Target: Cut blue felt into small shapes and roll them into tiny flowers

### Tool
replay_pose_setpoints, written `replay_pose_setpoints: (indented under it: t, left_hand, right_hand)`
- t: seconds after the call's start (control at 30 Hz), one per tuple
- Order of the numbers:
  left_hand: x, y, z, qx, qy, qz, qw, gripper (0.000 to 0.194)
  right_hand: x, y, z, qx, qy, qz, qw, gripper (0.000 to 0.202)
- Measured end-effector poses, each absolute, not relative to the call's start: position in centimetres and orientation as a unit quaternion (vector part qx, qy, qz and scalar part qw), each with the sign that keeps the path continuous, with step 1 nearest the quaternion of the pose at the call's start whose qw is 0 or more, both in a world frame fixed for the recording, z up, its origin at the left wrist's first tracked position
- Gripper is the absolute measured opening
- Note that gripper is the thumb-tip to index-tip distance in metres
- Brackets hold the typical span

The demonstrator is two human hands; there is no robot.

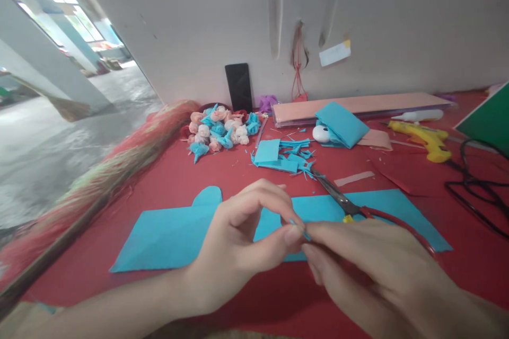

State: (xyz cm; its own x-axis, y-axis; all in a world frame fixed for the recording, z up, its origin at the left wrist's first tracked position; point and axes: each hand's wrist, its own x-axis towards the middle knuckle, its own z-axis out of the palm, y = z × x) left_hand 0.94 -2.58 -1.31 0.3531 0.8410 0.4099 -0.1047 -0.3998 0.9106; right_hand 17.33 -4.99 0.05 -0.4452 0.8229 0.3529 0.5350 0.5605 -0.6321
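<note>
My left hand (242, 233) and my right hand (374, 259) meet fingertip to fingertip, both pinching a tiny piece of blue paper (306, 235). Most of that piece is hidden by the fingers. Beneath the hands lies a long blue paper sheet (163, 238), with a rounded blue piece (209, 196) at its far edge. Scissors (338, 196) with red handles rest across the sheet, near my right hand. Beyond them are folded blue paper (267, 152) and fringed blue scraps (304, 163).
Blue, pink and white paper flowers (218, 127) are heaped at the back left, before a black phone (239, 87) leaning on the wall. A yellow glue gun (431, 140) with a black cable (473, 185) lies right. A broom (103, 180) runs along the left edge.
</note>
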Motion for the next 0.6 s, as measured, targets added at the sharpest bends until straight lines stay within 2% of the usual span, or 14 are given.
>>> replay_pose_setpoints:
  t: [0.23,0.4,0.5,0.6]
  left_hand:
    - [1.1,-3.1,-0.6,0.712,0.235,0.499,0.434,0.006]
    - [1.0,-3.0,-0.6,0.748,0.228,0.474,0.405,0.008]
    - [0.7,-2.7,-0.9,0.76,0.231,0.468,0.388,0.008]
    - [0.5,-2.5,-1.4,0.761,0.25,0.459,0.383,0.008]
  right_hand:
    - [17.3,-5.3,-0.9,-0.393,-0.858,0.14,0.3,0.032]
    - [17.8,-4.9,-0.6,-0.344,-0.881,0.059,0.321,0.034]
    - [18.3,-4.6,0.0,-0.347,-0.893,0.059,0.283,0.036]
    - [18.6,-4.2,0.3,-0.353,-0.889,0.058,0.284,0.035]
